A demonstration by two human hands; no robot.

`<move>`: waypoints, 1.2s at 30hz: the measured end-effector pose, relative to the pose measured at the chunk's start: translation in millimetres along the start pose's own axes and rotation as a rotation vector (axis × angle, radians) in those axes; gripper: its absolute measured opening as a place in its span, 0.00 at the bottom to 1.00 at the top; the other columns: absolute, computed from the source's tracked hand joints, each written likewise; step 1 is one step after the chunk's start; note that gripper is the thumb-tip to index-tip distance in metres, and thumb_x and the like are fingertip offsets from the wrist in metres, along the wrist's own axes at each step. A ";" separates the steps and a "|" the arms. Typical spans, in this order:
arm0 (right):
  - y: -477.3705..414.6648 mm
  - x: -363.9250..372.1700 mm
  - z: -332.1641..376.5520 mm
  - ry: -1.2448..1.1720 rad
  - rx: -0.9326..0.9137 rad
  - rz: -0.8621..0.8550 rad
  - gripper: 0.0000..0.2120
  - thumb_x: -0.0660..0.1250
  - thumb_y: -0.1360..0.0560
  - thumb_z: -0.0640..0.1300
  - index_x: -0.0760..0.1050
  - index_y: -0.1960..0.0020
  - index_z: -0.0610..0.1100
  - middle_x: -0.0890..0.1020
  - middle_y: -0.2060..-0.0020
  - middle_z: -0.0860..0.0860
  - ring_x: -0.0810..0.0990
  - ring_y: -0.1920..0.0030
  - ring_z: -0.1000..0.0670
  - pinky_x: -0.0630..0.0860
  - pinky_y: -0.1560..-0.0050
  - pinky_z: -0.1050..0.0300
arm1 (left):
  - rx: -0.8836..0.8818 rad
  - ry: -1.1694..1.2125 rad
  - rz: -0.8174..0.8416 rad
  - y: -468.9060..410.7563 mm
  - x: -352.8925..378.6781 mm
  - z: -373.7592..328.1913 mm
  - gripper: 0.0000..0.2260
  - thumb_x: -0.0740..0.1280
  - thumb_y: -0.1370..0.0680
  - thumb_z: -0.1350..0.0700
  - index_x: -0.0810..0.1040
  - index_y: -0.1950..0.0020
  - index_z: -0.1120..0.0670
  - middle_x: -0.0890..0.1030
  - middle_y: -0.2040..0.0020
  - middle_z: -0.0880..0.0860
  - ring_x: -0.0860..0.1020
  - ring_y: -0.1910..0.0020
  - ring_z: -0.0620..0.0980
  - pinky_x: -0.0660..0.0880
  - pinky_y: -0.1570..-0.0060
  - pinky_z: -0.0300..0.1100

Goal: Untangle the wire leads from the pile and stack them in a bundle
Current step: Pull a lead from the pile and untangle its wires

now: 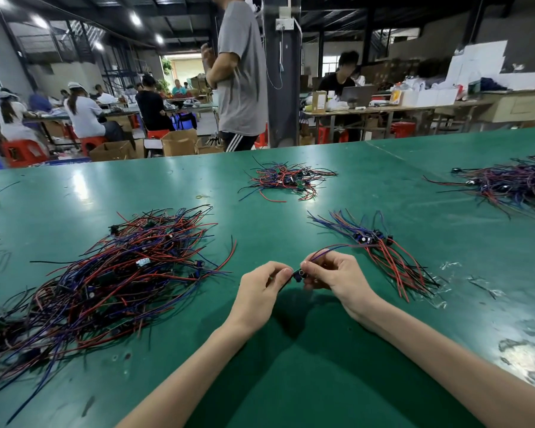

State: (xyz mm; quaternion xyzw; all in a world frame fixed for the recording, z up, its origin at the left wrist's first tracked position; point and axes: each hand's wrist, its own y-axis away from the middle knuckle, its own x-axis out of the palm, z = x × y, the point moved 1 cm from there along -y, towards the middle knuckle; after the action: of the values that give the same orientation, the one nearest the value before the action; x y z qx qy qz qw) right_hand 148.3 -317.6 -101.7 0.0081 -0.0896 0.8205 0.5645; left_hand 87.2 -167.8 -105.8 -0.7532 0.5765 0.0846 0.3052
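A big tangled pile of red, blue and black wire leads lies on the green table to my left. To the right lies a neat bundle of leads with their small blue components lined up. Between them, my left hand and my right hand pinch one wire lead at its small blue component, a little above the table. A blue and red wire of that lead arcs up from my right hand toward the bundle.
A smaller tangle of leads lies farther back at the centre, another heap at the far right. A yellow rubber band lies between. Clear plastic scraps sit at the right. A person in a grey shirt stands beyond the table's far edge.
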 end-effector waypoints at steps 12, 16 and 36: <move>0.6 1.7 3.7 -0.096 0.081 0.019 0.08 0.74 0.35 0.41 0.76 0.63 0.38 0.80 0.73 0.47 0.76 0.76 0.53 0.77 0.72 0.61 | 0.010 0.193 0.143 -0.5 2.5 -0.6 0.06 0.67 0.22 0.62 0.80 0.55 0.51 0.80 0.68 0.40 0.74 0.69 0.37 0.72 0.61 0.32; 0.3 2.2 3.8 -0.259 0.201 0.041 0.09 0.72 0.37 0.41 0.74 0.61 0.41 0.78 0.74 0.50 0.74 0.76 0.54 0.75 0.74 0.62 | -0.047 0.272 0.166 0.5 2.2 -2.3 0.08 0.65 0.22 0.63 0.79 0.57 0.51 0.81 0.68 0.41 0.74 0.70 0.38 0.72 0.62 0.31; -10.1 -2.8 0.1 -0.459 0.215 -0.054 0.09 0.71 0.35 0.34 0.70 0.65 0.39 0.81 0.73 0.43 0.80 0.74 0.50 0.79 0.71 0.60 | -0.087 0.257 0.089 0.0 0.6 -1.9 0.07 0.68 0.24 0.62 0.81 0.51 0.50 0.83 0.55 0.49 0.79 0.56 0.43 0.75 0.50 0.39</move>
State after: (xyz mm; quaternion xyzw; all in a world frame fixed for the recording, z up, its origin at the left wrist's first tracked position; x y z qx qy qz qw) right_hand 158.7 -316.7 -100.5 0.2567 -0.1273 0.7866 0.5470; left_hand 87.0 -169.3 -104.7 -0.7439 0.6396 0.0259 0.1919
